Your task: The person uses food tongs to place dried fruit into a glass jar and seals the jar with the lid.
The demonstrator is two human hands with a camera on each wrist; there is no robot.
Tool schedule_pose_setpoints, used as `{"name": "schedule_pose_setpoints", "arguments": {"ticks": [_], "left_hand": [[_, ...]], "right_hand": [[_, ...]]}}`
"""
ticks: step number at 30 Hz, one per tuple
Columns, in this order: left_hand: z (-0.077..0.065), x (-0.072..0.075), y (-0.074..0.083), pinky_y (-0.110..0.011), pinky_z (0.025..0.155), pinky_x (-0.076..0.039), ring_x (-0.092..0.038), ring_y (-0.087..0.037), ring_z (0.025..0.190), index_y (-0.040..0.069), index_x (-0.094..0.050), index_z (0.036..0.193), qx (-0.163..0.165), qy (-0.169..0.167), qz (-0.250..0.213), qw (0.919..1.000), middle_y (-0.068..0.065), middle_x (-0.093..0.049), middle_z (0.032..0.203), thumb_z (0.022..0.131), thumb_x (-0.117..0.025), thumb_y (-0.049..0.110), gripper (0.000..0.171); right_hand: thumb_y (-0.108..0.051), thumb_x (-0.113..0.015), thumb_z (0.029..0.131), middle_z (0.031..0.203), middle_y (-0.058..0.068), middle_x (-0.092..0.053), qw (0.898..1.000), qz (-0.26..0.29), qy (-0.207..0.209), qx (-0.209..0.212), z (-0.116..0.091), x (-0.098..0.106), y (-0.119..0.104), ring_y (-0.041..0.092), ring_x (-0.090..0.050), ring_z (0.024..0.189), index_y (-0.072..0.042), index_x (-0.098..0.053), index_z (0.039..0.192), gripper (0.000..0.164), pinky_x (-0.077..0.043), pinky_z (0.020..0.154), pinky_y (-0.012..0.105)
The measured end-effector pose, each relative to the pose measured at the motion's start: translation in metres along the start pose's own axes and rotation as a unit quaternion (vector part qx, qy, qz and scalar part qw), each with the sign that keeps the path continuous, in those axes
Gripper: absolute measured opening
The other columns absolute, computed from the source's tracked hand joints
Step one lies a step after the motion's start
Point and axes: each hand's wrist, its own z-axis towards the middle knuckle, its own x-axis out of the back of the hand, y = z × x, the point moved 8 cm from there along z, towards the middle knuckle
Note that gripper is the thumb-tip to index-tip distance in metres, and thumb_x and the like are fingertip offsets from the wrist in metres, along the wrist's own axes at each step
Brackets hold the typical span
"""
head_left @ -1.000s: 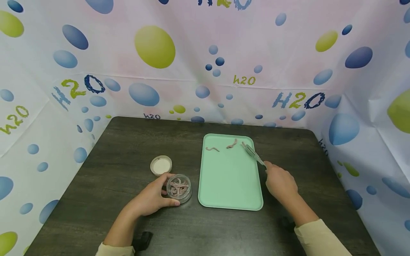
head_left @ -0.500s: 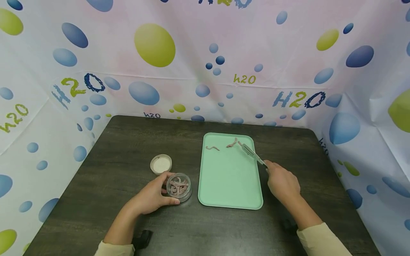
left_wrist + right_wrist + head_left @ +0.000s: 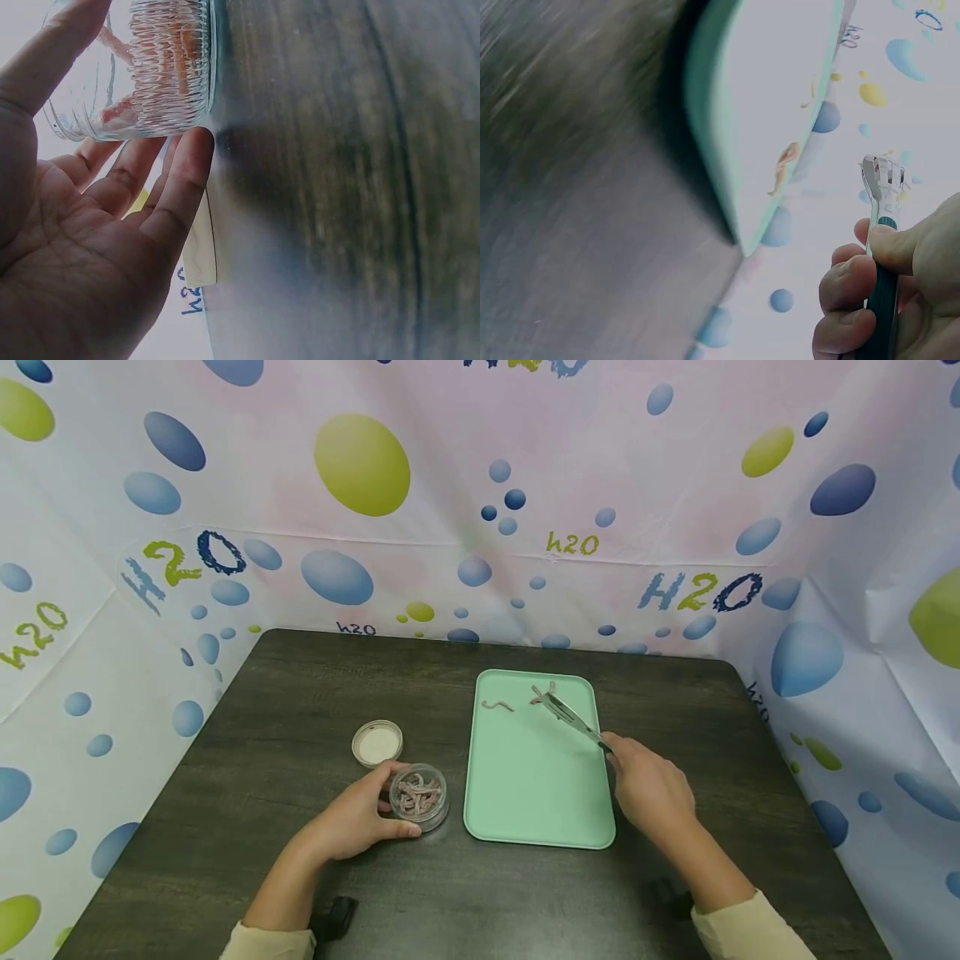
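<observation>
My left hand (image 3: 352,818) grips an uncapped glass jar (image 3: 429,817) from its left side, thumb in front and fingers behind. Pinkish worm-like strands (image 3: 417,793) lie inside it. In the left wrist view the jar (image 3: 172,67) stands between thumb and fingers. My right hand (image 3: 652,781) holds a fork (image 3: 573,717) by its dark green handle (image 3: 883,300), the tines over the far part of a mint-green tray (image 3: 536,785). Right at the tines are a strand (image 3: 536,692) and another strand (image 3: 552,686), overlapping. A thin curled strand (image 3: 497,706) lies on the tray further left.
The jar's round lid (image 3: 377,745) lies on the dark wooden table (image 3: 315,693) just behind the left hand. A patterned curtain (image 3: 450,485) rises behind the table and along both sides. A black wrist device (image 3: 335,918) sits beneath the left forearm.
My right hand has swept the fork leftward over the tray, and the strand at its tines has moved left to the middle strand. The left hand and jar stay in place.
</observation>
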Motion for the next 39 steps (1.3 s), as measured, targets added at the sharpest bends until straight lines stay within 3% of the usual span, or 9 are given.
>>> {"name": "schedule_pose_setpoints", "arguments": {"ticks": [8, 18, 26, 31, 39], "left_hand": [[-0.001, -0.001, 0.003, -0.047, 0.099, -0.061, -0.070, -0.024, 0.117, 0.014, -0.047, 0.157, -0.006, 0.000, -0.008, 0.9999, -0.011, -0.065, 0.137, 0.085, -0.096, 0.033, 0.089], [-0.003, 0.000, 0.005, -0.049, 0.100, -0.061, -0.069, -0.026, 0.119, 0.013, -0.046, 0.157, -0.016, -0.003, -0.009, 0.9998, -0.013, -0.065, 0.138, 0.086, -0.095, 0.032, 0.089], [-0.003, 0.000, 0.005, -0.048, 0.099, -0.061, -0.069, -0.025, 0.117, 0.013, -0.047, 0.156, -0.018, -0.004, -0.009, 0.9998, -0.012, -0.066, 0.135, 0.086, -0.095, 0.033, 0.088], [-0.003, -0.001, 0.006, -0.048, 0.098, -0.061, -0.070, -0.024, 0.115, 0.014, -0.047, 0.156, -0.018, -0.005, -0.012, 0.9997, -0.011, -0.066, 0.134, 0.086, -0.095, 0.033, 0.087], [-0.002, 0.000, 0.004, -0.050, 0.099, -0.061, -0.070, -0.027, 0.116, 0.013, -0.047, 0.155, -0.014, -0.001, -0.001, 0.9999, -0.013, -0.066, 0.134, 0.086, -0.095, 0.034, 0.087]], "right_hand": [[-0.013, -0.068, 0.107, 0.121, 0.008, -0.079, 0.999, -0.005, 0.018, 0.030, -0.006, 0.011, -0.031, 0.016, -0.049, 0.054, -0.016, -0.070, 0.141, 0.034, -0.039, 0.049, 0.032], [-0.011, -0.074, 0.103, 0.107, 0.000, -0.078, 0.990, -0.010, 0.067, 0.120, -0.022, 0.011, -0.081, 0.010, -0.034, 0.046, -0.020, -0.072, 0.132, 0.031, -0.028, 0.044, 0.025], [-0.010, -0.079, 0.098, 0.101, -0.008, -0.077, 0.984, 0.015, 0.076, 0.161, -0.036, 0.003, -0.111, 0.007, -0.053, 0.055, -0.021, -0.074, 0.126, 0.031, -0.031, 0.047, 0.020], [-0.011, -0.077, 0.100, 0.102, -0.008, -0.077, 0.983, 0.036, 0.056, 0.173, -0.043, -0.004, -0.122, 0.007, -0.057, 0.060, -0.021, -0.073, 0.127, 0.029, -0.035, 0.050, 0.020], [-0.010, -0.077, 0.099, 0.098, -0.007, -0.077, 0.972, 0.070, 0.043, 0.218, -0.055, -0.020, -0.140, 0.007, -0.063, 0.066, -0.016, -0.073, 0.126, 0.028, -0.046, 0.055, 0.021]]}}
